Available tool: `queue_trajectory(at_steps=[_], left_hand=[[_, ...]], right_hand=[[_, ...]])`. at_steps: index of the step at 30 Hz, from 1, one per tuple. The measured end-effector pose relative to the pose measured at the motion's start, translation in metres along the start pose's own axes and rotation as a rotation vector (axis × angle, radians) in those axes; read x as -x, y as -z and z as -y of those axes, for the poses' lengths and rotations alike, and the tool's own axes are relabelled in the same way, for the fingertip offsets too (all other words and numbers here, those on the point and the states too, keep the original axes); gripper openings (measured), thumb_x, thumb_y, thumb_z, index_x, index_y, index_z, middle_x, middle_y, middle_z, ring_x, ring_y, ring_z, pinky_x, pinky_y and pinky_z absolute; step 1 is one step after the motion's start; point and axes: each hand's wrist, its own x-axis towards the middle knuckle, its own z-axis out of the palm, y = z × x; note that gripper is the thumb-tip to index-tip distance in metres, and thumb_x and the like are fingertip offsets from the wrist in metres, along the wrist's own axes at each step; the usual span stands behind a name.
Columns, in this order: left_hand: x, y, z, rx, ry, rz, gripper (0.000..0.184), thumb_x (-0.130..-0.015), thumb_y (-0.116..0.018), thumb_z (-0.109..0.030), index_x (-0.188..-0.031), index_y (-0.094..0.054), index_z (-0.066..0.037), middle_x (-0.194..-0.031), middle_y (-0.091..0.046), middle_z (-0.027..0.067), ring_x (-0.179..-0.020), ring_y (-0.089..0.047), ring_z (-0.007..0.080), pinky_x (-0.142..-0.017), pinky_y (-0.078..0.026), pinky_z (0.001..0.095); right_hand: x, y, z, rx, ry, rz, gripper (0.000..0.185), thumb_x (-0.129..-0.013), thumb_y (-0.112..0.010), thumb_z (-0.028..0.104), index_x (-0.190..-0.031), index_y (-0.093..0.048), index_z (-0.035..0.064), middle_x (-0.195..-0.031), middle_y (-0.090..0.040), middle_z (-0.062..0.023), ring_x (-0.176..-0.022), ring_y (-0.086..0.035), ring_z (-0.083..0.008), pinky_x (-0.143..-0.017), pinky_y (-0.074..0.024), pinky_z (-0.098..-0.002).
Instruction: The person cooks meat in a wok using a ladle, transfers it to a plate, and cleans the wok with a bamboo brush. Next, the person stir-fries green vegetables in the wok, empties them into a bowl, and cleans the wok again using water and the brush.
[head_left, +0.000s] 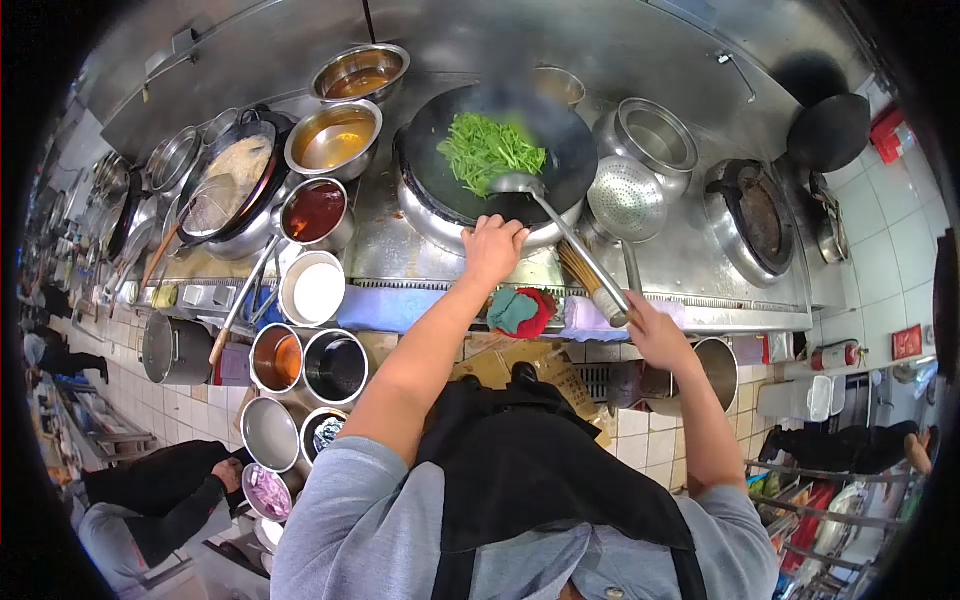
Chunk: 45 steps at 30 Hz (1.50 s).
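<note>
A large dark wok [430,130] sits on the stove, with chopped green vegetables [490,150] heaped inside and some steam over its far side. My left hand [495,248] is closed on the near rim of the wok. In my right hand [655,332] is the end of the long handle of a metal ladle [518,183]. The ladle's bowl rests against the near edge of the greens. A bamboo wok brush [582,270] lies beneath the ladle's handle. Just right of the wok is a perforated strainer [627,198] with its handle toward me.
Bowls of amber liquid [340,138] and a pot of red sauce [314,212] stand left of the wok. Farther left is another wok [240,170] with a wire skimmer [212,205]. Folded cloths [515,310] lie at the counter's front edge. Another person [160,510] is at lower left.
</note>
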Motion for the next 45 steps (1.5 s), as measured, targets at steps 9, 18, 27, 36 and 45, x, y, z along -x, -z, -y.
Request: queue_trajectory(at_steps=[9,18,27,36,45], left_hand=[[-0.001,-0.006,0.004,0.030,0.082,0.087,0.019,-0.089,-0.053,-0.032,-0.095,-0.065,-0.018,-0.096,-0.055,0.0045,-0.101,-0.051,0.0255,-0.078,-0.044,0.0488],[-0.004,-0.001,0.005,-0.004,0.128,0.159,0.022,-0.090,-0.052,-0.034,-0.097,-0.066,-0.018,-0.098,-0.055,0.0042,-0.104,-0.051,0.0247,-0.080,-0.044,0.0495],[-0.004,-0.010,0.014,0.062,0.073,0.102,0.020,-0.087,-0.057,-0.034,-0.096,-0.068,-0.020,-0.094,-0.058,0.0029,-0.101,-0.052,0.0241,-0.079,-0.044,0.0477],[-0.003,-0.012,0.021,0.182,-0.015,0.059,0.022,-0.090,-0.056,-0.029,-0.101,-0.066,-0.013,-0.101,-0.057,0.0099,-0.102,-0.051,0.0300,-0.089,-0.042,0.0404],[-0.004,-0.010,0.026,0.269,-0.034,0.158,0.027,-0.091,-0.056,-0.029,-0.111,-0.064,-0.013,-0.113,-0.055,0.0123,-0.113,-0.047,0.0298,-0.098,-0.037,0.0381]], right_hand=[[-0.164,-0.090,0.021,-0.747,-0.358,-0.111,0.044,-0.094,-0.047,0.021,-0.137,-0.038,0.0167,-0.061,-0.043,0.0012,-0.041,-0.039,-0.0084,-0.034,-0.0323,-0.0248],[-0.195,-0.035,0.031,-0.811,-0.292,-0.132,0.053,-0.095,-0.048,0.022,-0.144,-0.027,0.0131,-0.066,-0.046,-0.0007,-0.045,-0.041,-0.0089,-0.035,-0.0330,-0.0238],[-0.182,-0.060,0.010,-0.170,0.178,-0.090,0.050,-0.091,-0.051,0.021,-0.139,-0.038,0.0136,-0.087,-0.066,-0.0145,-0.074,-0.064,-0.0296,-0.069,-0.0506,-0.0403],[-0.073,0.042,0.018,-0.658,-0.171,0.177,0.052,-0.092,-0.050,0.009,-0.141,-0.034,0.0047,-0.067,-0.047,-0.0023,-0.050,-0.045,-0.0086,-0.047,-0.0414,-0.0238],[-0.106,-0.006,-0.006,-0.959,-0.295,0.229,0.053,-0.093,-0.050,0.011,-0.143,-0.031,0.0110,-0.066,-0.046,0.0005,-0.044,-0.039,-0.0062,-0.039,-0.0330,-0.0213]])
